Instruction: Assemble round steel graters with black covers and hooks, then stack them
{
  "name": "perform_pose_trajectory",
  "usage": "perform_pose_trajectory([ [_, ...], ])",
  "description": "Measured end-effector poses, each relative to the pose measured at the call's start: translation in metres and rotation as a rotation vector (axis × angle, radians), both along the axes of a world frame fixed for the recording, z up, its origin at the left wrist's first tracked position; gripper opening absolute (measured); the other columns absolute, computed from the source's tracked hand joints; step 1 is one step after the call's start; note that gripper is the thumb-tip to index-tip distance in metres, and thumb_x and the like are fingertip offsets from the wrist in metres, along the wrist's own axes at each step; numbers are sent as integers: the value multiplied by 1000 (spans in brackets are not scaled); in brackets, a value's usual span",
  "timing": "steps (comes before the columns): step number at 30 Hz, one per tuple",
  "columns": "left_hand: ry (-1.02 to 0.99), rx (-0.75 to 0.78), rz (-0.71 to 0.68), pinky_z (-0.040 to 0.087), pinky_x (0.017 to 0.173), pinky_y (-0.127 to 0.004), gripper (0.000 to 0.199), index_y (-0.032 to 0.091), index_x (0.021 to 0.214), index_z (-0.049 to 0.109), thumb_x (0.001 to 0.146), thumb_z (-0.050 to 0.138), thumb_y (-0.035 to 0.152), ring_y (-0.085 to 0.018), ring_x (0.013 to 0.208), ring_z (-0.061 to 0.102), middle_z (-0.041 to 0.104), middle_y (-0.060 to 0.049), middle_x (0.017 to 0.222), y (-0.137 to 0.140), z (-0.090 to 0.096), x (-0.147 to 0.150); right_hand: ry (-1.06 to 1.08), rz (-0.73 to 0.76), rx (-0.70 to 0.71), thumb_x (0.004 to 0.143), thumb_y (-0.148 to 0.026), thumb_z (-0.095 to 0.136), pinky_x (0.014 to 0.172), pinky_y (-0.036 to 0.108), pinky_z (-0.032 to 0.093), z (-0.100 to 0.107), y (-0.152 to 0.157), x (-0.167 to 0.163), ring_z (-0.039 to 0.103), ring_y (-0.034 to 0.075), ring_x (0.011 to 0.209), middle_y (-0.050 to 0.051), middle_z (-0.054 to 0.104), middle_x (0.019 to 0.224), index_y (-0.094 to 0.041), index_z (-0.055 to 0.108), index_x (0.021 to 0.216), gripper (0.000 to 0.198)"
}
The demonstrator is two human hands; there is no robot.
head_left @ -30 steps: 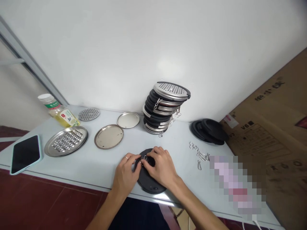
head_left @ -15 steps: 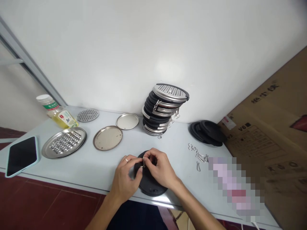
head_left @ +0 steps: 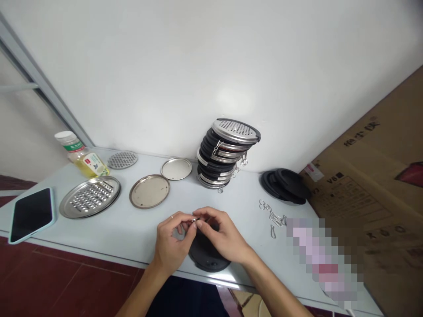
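My left hand (head_left: 174,240) and my right hand (head_left: 225,233) meet fingertip to fingertip, both pinching a small metal wire clip (head_left: 195,220). Most of the clip is hidden by the fingers. Under them lies a round black plastic disc (head_left: 209,254) near the table's front edge, partly covered by my right hand. Loose wire clips (head_left: 276,219) of similar size lie to the right. Beyond my hands rises a leaning stack of black discs and metal plates (head_left: 216,163), with a perforated grater plate (head_left: 236,130) on top and clips hanging from its sides.
Left on the white table (head_left: 132,237) are plain metal plates (head_left: 150,191), grater plates (head_left: 90,198), a bottle (head_left: 82,154) and a phone (head_left: 32,215). On the right are more black discs (head_left: 286,185), a blurred-out item (head_left: 325,259) and a large cardboard box (head_left: 370,189) along the edge.
My fingertips have drawn closer together around the clip, which now shows less. The left fingers have curled in. The view has shifted slightly.
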State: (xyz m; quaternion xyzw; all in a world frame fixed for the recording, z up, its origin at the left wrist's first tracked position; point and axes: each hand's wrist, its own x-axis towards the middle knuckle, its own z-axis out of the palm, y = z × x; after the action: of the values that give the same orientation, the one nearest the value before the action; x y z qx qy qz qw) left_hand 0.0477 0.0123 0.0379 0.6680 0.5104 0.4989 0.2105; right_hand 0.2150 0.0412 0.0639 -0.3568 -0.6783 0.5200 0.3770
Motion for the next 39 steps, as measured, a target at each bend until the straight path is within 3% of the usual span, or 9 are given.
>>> perform_pose_trajectory([
  [4,-61,-34,40,44,56,-23,9,20,85,69,88,62,26,-11,61,52,59,1,74,4,-5,4,139,135,-185,95,-38,58,70,27,46,-9,7,0,57,14,73,0,63,77,-18,69,96,23],
  [7,50,-121,94,51,66,-28,27,21,112,65,87,62,32,-16,79,62,65,-5,98,-3,-11,8,145,75,-238,91,-40,63,62,25,43,-19,14,4,52,11,63,-2,59,68,-16,68,85,26],
  [11,361,-198,156,48,95,-51,77,16,139,45,74,74,43,-34,115,57,58,-16,127,-19,-25,16,12,-105,-163,92,-38,60,64,25,44,-30,20,15,55,12,65,-1,62,70,-17,70,86,24],
  [15,460,-230,79,41,104,-56,82,18,140,46,69,79,42,-35,123,53,57,-14,133,-22,-38,18,-105,-195,-35,94,-33,58,69,28,47,-33,21,25,60,16,73,2,67,78,-19,74,92,22],
  [18,421,-285,-98,37,110,-52,84,24,144,43,69,80,38,-32,129,49,54,-11,141,-8,-37,9,-194,-187,51,94,-29,57,70,28,47,-31,20,32,62,17,76,3,69,83,-21,76,96,21],
  [22,358,-402,-301,37,112,-50,83,32,145,44,71,80,34,-31,134,45,52,-7,145,17,-23,-12,-313,-214,149,95,-25,55,66,28,44,-33,18,37,60,17,74,3,66,83,-24,77,97,22],
  [27,336,-484,-397,38,112,-50,86,32,146,43,69,81,34,-31,135,45,49,-6,148,32,-13,-26,-408,-255,224,95,-19,53,68,29,44,-36,22,32,60,16,76,2,64,85,-26,76,97,25],
  [35,231,-233,-96,50,96,-37,26,23,115,66,93,53,24,-21,105,65,71,-5,112,41,-26,3,-494,-122,346,92,-6,52,77,29,45,-40,45,23,59,18,83,3,64,85,-25,76,100,32],
  [39,242,-169,-42,51,83,-32,22,22,98,70,96,48,21,-18,88,67,72,-3,93,45,-25,12,-490,-129,347,93,-9,52,79,30,46,-44,47,24,58,19,86,4,64,87,-26,76,102,31],
])
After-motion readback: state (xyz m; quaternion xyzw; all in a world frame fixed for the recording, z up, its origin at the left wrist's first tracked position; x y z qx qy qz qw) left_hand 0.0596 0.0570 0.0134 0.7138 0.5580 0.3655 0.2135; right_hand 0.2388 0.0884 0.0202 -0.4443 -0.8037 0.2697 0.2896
